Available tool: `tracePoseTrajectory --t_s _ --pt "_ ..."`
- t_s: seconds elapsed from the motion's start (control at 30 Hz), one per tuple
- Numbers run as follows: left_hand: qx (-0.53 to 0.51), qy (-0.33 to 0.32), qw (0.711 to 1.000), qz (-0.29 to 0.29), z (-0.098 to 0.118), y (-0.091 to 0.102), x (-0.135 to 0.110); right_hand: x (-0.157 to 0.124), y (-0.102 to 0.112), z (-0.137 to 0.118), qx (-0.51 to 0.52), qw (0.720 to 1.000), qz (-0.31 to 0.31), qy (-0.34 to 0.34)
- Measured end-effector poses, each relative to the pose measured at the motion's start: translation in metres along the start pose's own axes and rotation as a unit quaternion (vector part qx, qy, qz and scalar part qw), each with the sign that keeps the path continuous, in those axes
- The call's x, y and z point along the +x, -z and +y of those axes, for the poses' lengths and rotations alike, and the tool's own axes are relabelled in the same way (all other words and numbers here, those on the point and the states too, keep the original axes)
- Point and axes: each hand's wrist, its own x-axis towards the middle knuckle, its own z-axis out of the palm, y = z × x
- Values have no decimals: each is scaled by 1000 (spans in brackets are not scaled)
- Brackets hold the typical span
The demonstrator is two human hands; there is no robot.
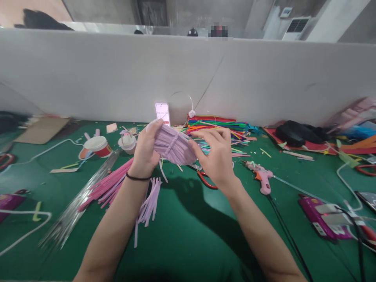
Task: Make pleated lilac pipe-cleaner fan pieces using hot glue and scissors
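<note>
Raised above the table's middle is a lilac piece made of pipe cleaners, laid side by side with a band across them. My left hand grips its left end, thumb on top; the fingers behind it are hidden. At its right edge, the thumb and index fingertip of my right hand are close together on the rim; the other fingers curl above. Below my left wrist lie cut lilac pipe cleaners. Red-handled scissors rest on the table under my right hand.
A pink glue gun and purple power strip lie right. Pink pipe cleaners, metal wires and a paper cup are left. Colourful pipe cleaners and a lit phone are by the white partition.
</note>
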Motion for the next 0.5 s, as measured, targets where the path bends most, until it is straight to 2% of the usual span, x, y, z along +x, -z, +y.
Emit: tracePoseTrajectory --t_s 0.17,0.33,0.5 --pt "66 -92 994 1 -1 -9 -13 -2 -4 2 4 998 -28 -47" --pt "146 -177 973 5 -3 -12 -22 0 -4 1 62 981 -103 -152" --pt "174 -218 960 14 -3 -13 -26 0 -8 2 134 966 -112 -189"
